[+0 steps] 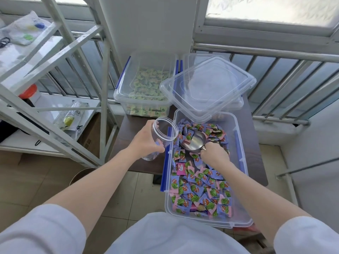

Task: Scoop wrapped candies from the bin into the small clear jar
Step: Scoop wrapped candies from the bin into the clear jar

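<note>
A clear plastic bin (244, 180) on a small dark table holds many purple and pink wrapped candies (200, 189). My left hand (146, 142) grips a small clear jar (165, 132) just left of the bin's rim, its open mouth tilted up toward the bin. The jar looks empty. My right hand (213, 154) is inside the bin, closed on the handle of a metal scoop (194, 143). The scoop's bowl lies among the candies and looks empty.
A second clear bin (143, 85) with green-wrapped candies stands behind the jar. A loose clear lid (207, 88) rests across the far end of the candy bin. A white metal shelf rack (78, 88) stands to the left, a railing behind.
</note>
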### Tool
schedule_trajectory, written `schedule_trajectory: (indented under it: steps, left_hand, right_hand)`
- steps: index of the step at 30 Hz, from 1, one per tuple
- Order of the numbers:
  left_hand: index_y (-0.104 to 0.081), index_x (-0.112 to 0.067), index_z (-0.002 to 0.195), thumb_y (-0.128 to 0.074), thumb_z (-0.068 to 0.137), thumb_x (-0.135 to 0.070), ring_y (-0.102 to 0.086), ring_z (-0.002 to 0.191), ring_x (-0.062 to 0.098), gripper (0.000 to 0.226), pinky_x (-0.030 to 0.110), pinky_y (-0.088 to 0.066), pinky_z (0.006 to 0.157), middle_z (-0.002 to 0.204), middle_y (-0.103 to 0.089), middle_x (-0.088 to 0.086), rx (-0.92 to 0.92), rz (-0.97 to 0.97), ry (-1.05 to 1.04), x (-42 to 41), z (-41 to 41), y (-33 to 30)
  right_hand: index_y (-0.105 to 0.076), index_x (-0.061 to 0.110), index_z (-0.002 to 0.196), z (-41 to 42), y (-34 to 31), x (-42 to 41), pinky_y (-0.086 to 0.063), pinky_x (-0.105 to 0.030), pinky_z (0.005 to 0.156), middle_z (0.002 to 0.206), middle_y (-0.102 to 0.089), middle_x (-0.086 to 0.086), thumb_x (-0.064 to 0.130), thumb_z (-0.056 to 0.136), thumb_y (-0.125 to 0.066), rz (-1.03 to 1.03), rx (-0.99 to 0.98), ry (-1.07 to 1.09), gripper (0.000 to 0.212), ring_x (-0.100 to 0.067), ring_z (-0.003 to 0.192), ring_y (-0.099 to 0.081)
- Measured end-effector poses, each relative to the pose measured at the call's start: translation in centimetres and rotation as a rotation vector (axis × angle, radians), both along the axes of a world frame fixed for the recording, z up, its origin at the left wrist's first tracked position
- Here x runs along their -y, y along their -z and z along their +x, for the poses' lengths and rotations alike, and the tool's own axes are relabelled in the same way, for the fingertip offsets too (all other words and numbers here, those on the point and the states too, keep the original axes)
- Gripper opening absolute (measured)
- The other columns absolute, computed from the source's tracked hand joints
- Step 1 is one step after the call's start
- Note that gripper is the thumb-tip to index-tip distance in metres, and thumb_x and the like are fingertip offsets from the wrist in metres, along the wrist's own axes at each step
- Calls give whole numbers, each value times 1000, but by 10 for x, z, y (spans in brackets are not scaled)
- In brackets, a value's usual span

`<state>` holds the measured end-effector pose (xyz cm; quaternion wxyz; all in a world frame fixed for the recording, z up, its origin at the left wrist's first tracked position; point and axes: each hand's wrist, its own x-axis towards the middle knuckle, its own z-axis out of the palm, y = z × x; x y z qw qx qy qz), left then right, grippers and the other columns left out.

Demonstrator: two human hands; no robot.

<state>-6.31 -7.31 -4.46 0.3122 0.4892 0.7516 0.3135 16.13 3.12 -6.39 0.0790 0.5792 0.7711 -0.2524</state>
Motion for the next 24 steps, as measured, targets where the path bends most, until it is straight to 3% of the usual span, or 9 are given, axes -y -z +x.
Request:
schedule_trajectory:
  steps: [3,8,14,19,22,24]
  left_hand:
    - [-37,-23,131,-78,65,-11,-52,108,15,79,23,-35,83,123,-51,-5,7,-11,-11,3,-2,2]
    - [-36,-24,132,-80,62,-12,-52,107,15,83,24,-36,83,122,-51,-7,1,-25,9,5,-4,-1]
    - [-35,-23,134,-82,61,-14,-51,107,13,88,24,-36,82,126,-49,-8,-7,-21,6,9,-4,1]
    - [-36,-23,136,-83,60,-9,-51,102,11,91,20,-37,77,121,-47,-14,-14,0,31,11,-4,-5]
    - [-36,-22,137,-82,61,-8,-48,106,10,90,22,-35,83,122,-47,-14,-34,5,47,13,-3,-7]
    - [-36,-22,137,-83,60,-9,-49,105,10,91,23,-35,82,122,-47,-14,-40,3,52,14,-3,-7]
  right_hand:
    - [-55,6,86,3,9,-2,-42,-32,65,93,-66,-12,17,89,-47,11,-11,9,14,-30,82,-59]
    - [-49,11,86,-1,16,3,-43,-34,69,88,-56,-8,21,90,-42,-16,-1,44,13,-32,88,-60]
    - [-49,8,75,23,17,4,-31,-28,51,73,-57,-6,25,94,-44,52,-146,-22,25,-25,69,-53]
    - [-52,2,79,41,15,8,-30,-31,53,70,-59,-10,24,94,-49,67,-275,-18,27,-21,60,-46]
    - [-55,1,81,50,9,13,-28,-31,53,67,-60,-14,21,94,-52,79,-377,-16,24,-19,56,-41]
    - [-57,3,79,55,3,14,-28,-30,52,61,-56,-8,21,93,-52,94,-402,-22,23,-17,52,-40]
